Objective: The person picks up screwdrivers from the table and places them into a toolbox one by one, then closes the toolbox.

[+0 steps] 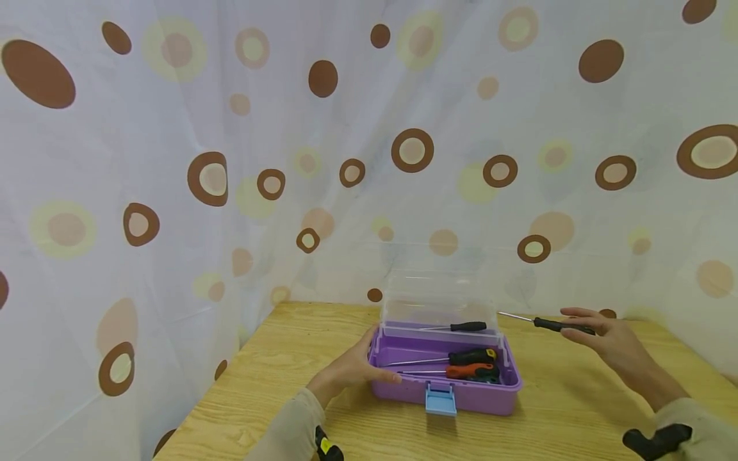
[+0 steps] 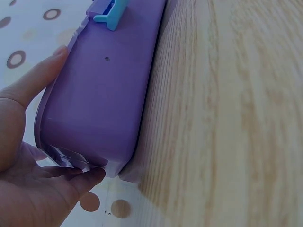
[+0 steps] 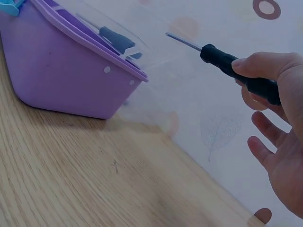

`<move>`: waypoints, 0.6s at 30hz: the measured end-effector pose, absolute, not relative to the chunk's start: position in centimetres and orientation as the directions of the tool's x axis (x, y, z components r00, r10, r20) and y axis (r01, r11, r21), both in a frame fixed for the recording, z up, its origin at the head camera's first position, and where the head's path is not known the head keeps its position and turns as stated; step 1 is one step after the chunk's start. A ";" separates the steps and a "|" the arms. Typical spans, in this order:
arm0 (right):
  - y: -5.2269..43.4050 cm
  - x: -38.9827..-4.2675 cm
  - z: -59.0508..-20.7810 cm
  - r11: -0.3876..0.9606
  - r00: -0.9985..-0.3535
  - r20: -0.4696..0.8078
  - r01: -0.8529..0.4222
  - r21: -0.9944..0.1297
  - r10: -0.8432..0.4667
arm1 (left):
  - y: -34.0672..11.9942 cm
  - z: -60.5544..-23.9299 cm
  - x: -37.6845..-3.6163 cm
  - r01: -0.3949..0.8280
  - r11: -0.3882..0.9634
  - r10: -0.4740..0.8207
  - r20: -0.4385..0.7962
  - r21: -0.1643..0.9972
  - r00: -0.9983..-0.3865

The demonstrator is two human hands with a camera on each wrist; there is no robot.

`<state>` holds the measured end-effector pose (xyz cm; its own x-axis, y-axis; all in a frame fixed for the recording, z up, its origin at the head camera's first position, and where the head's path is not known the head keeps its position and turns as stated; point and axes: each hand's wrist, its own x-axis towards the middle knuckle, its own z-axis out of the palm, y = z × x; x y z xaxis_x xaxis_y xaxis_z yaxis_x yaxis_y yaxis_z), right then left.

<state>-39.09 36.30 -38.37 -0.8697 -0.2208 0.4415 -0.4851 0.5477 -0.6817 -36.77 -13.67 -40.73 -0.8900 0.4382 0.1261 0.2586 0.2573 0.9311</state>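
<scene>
A purple toolbox (image 1: 473,401) stands on the table with its clear lid (image 1: 438,291) raised at the back and a light-blue latch (image 1: 441,400) at the front. My left hand (image 1: 354,366) grips its left end, thumb along the front rim and fingers against the end wall (image 2: 90,161). To the right of the box, my right hand (image 1: 614,342) pinches a black-handled screwdriver (image 3: 220,59) between thumb and fingers, its shaft pointing left. Inside the box lie a black-and-yellow screwdriver (image 1: 474,356) and an orange-handled screwdriver (image 1: 469,371); another black-handled screwdriver (image 1: 468,326) lies in the lid.
The light wooden table (image 1: 300,333) reaches back to a white curtain (image 1: 357,102) with brown and beige circles. A dark green handle (image 1: 487,379) shows partly behind the toolbox's front wall. Black straps cross both sleeves.
</scene>
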 end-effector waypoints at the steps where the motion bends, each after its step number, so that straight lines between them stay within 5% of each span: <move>1: 36.2 -39.1 -38.3 0.541 -0.868 0.443 -0.488 -0.685 -0.224 | -13.6 -40.7 -36.8 0.260 0.255 0.441 0.127 0.931 -0.889; 18: 31.5 -39.7 -37.3 0.470 -0.827 0.470 -0.561 -0.681 -0.308 | -13.6 -40.9 -36.9 0.256 0.253 0.445 0.123 0.933 -0.887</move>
